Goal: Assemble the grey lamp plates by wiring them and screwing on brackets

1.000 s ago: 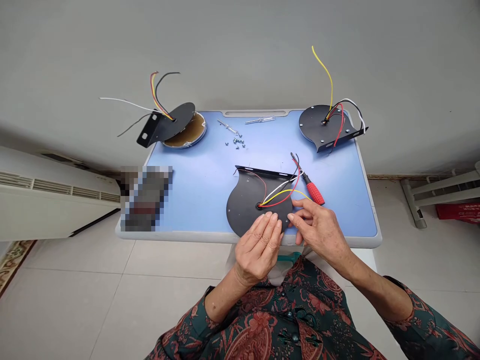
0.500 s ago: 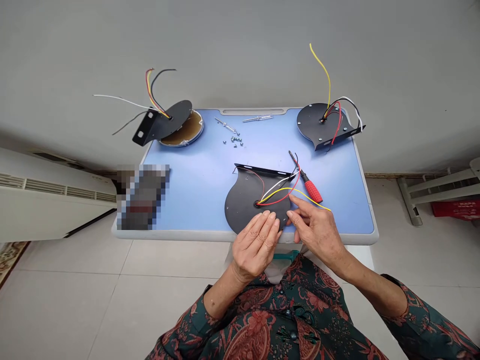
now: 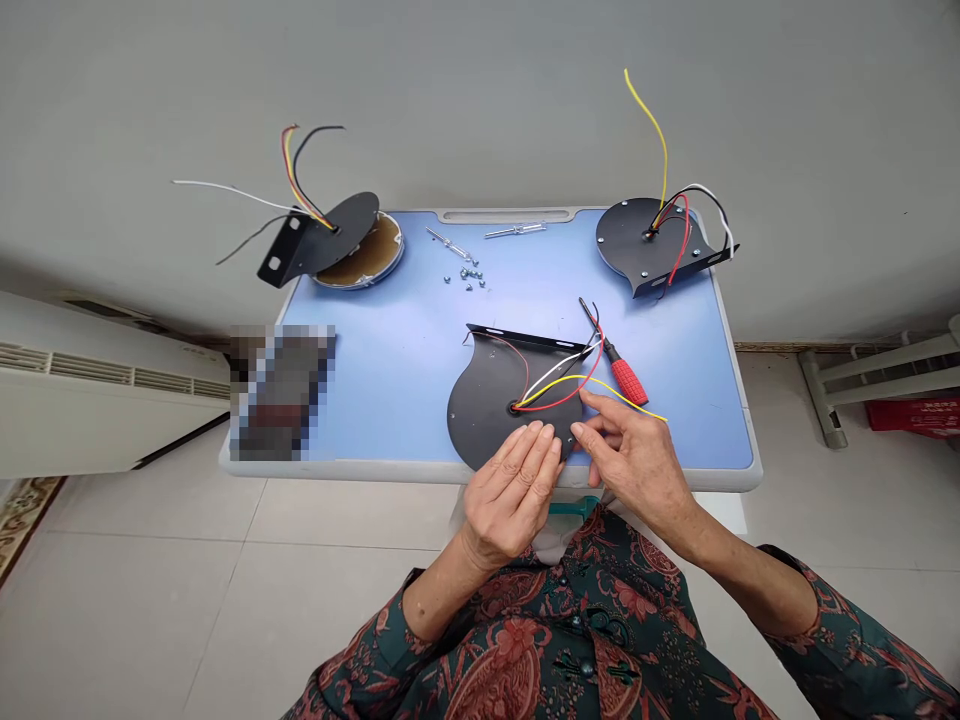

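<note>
A black metal mounting plate (image 3: 484, 400) lies at the table's front edge, its bent, slotted flange facing away from me. White, yellow, red and black wires (image 3: 555, 388) come out of a hole in its middle. My left hand (image 3: 514, 490) grips the plate's near edge, fingers held together on top and the thumb hidden. At the right edge, my right hand (image 3: 637, 450) has its thumb on the rim beside a small screw (image 3: 572, 440), with the fingers curled around the side. Just beyond the right hand lies a screwdriver (image 3: 627, 380) with a red handle.
Loose screws (image 3: 469, 274) and two clear-handled small screwdrivers (image 3: 517, 230) lie toward the back. A wired plate over a round part (image 3: 367, 260) stands back left, another wired plate (image 3: 622, 240) back right. A blurred dark object (image 3: 281, 400) lies front left on the blue table (image 3: 390, 370).
The view has shifted slightly. Both hands stay at the plate in nearly the same pose, and nothing on the table has visibly moved.
</note>
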{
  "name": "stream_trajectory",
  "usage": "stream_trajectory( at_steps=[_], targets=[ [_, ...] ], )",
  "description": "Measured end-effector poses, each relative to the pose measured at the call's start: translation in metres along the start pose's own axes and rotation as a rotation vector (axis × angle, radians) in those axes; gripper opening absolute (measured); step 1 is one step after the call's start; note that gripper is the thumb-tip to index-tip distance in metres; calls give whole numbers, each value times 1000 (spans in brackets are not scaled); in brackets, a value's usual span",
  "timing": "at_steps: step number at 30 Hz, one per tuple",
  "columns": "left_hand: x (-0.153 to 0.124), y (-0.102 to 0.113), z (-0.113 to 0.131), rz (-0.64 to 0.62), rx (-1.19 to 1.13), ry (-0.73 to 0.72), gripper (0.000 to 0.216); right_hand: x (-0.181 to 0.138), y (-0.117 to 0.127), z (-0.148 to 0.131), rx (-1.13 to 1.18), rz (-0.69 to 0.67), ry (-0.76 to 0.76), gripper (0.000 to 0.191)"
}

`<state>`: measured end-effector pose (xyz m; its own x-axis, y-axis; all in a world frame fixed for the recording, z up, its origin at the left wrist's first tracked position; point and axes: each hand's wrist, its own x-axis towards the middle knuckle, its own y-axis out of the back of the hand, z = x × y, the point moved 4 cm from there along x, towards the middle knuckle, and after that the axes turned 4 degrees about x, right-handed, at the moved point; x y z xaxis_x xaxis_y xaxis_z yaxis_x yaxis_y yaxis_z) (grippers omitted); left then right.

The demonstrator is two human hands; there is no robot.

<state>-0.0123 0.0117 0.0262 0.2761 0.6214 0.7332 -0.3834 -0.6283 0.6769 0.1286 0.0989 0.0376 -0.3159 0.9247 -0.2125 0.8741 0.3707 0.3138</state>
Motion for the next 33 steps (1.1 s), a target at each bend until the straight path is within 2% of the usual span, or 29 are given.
stream_trajectory(
  at_steps=[6,10,15,20,22,26,30,33],
  targets=[
    [-2,-2,3,3,-24,-16,43,1,-2,-3,48,-42,-37,45],
    [-3,-3,2,8,-28,-10,46,3,-1,-9,-24,-52,-56,36],
    [-3,-5,0,27,-55,-8,49,2,-1,-11,-7,-64,-45,31],
    [4,4,1,-19,-43,60,53,2,-1,-9,-9,-59,-30,31],
    [9,12,-7,-63,-17,164,65,2,-1,-10,-17,-57,-33,32],
    [17,21,-37,-169,55,391,115,2,-1,-10,-25,-47,-46,33],
    [18,13,-59,-387,25,393,132,2,-1,-9,-55,-49,-50,32],
    [19,9,-61,-461,-5,363,139,2,-1,-9,-74,-51,-42,33]
  ],
)
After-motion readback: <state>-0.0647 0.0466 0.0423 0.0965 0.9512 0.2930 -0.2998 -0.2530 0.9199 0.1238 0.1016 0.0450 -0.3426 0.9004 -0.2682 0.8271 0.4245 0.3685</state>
